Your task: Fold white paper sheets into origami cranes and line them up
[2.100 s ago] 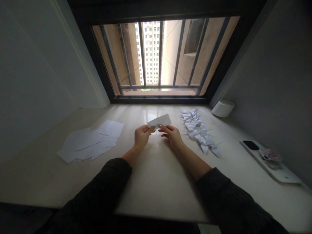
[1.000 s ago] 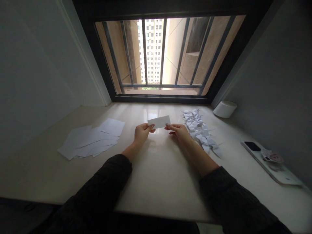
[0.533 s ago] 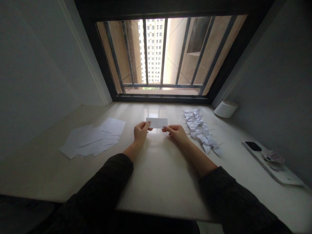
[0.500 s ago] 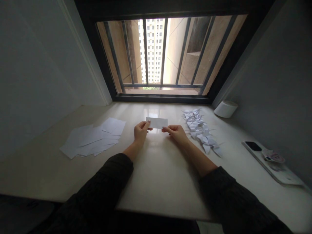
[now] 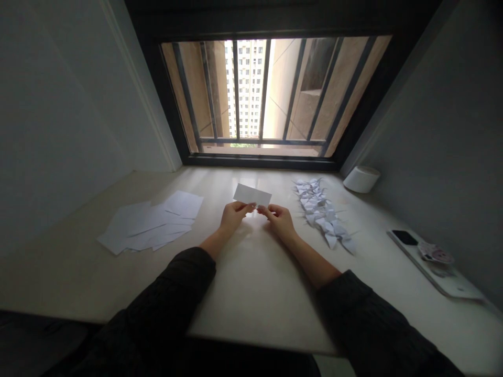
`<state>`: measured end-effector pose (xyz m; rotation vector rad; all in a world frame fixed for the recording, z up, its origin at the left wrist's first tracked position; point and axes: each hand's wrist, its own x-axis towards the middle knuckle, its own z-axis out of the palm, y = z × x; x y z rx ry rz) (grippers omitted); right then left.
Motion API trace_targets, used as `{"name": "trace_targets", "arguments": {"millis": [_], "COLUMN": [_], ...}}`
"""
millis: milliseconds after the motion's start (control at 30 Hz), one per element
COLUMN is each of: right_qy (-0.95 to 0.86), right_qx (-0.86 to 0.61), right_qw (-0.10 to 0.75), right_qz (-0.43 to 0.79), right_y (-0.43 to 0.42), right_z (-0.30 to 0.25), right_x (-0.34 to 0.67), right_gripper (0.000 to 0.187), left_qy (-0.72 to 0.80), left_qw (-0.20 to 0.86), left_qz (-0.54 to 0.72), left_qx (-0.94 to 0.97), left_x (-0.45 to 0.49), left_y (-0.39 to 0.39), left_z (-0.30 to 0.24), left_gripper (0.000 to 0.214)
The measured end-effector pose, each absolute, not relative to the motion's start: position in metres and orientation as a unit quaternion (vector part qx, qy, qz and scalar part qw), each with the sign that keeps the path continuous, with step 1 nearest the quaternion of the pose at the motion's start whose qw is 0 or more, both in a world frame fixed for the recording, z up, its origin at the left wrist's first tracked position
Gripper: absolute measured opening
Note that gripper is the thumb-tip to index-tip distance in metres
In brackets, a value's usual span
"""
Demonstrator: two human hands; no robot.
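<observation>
A small folded white paper strip (image 5: 252, 194) is held above the pale table (image 5: 251, 293), tilted down to the right. My left hand (image 5: 232, 216) pinches its lower edge near the middle. My right hand (image 5: 278, 218) pinches the same edge just beside it, so the fingertips of both hands nearly touch. Both arms wear dark sleeves.
A loose pile of white paper sheets (image 5: 149, 226) lies at the left. A row of folded white paper figures (image 5: 322, 215) runs along the right. Farther right are a white round container (image 5: 360, 179) and a phone (image 5: 432, 262) with a dark camera patch. A barred window (image 5: 271, 94) faces me.
Both pinches have slid along the lower edge toward the strip's middle, bringing the hands closer together. The strip now tilts down to the right instead of lying level.
</observation>
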<state>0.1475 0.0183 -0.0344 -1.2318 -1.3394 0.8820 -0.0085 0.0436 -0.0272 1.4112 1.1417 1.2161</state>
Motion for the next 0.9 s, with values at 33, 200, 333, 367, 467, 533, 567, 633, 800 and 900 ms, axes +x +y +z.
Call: {"name": "trace_targets", "arguments": {"millis": [33,200,333,367,467,533,567,633,800,900], "right_qy": [-0.560,-0.574,-0.606,-0.609,-0.602,-0.586,-0.577,-0.562,-0.539,-0.556], "right_qx": [-0.522,-0.534,-0.522,-0.521,-0.524,-0.526,-0.525,-0.521,-0.518,-0.520], "right_qw": [0.528,0.514,0.501,0.499,0.495,0.500,0.504,0.512,0.520,0.518], "right_qz": [0.367,0.348,0.330,0.329,0.342,0.362,0.371,0.388,0.412,0.391], "right_y": [0.018,0.019,0.023,0.023,0.024,0.024,0.024,0.024,0.023,0.027], "right_z": [-0.034,-0.034,-0.034,-0.034,-0.034,-0.034,-0.034,-0.033,-0.034,-0.039], "right_x": [0.147,0.149,0.153,0.154,0.156,0.157,0.158,0.158,0.160,0.164], "right_gripper": [0.041,0.039,0.036,0.036,0.036,0.036,0.036,0.034,0.033,0.034], "left_qy": [0.465,0.482,0.496,0.498,0.500,0.496,0.492,0.482,0.454,0.443], "left_qw": [0.456,0.440,0.405,0.403,0.413,0.422,0.427,0.442,0.471,0.497], "left_qz": [0.494,0.488,0.522,0.532,0.543,0.544,0.545,0.545,0.540,0.533], "left_qx": [0.576,0.580,0.563,0.554,0.533,0.529,0.528,0.525,0.529,0.522], "left_x": [-0.009,-0.010,-0.010,-0.010,-0.010,-0.009,-0.009,-0.008,-0.006,-0.009], "left_y": [0.044,0.043,0.042,0.041,0.041,0.041,0.041,0.041,0.041,0.044], "left_z": [-0.027,-0.028,-0.029,-0.030,-0.029,-0.029,-0.029,-0.029,-0.031,-0.032], "left_gripper": [0.036,0.039,0.042,0.043,0.047,0.049,0.050,0.052,0.051,0.050]}}
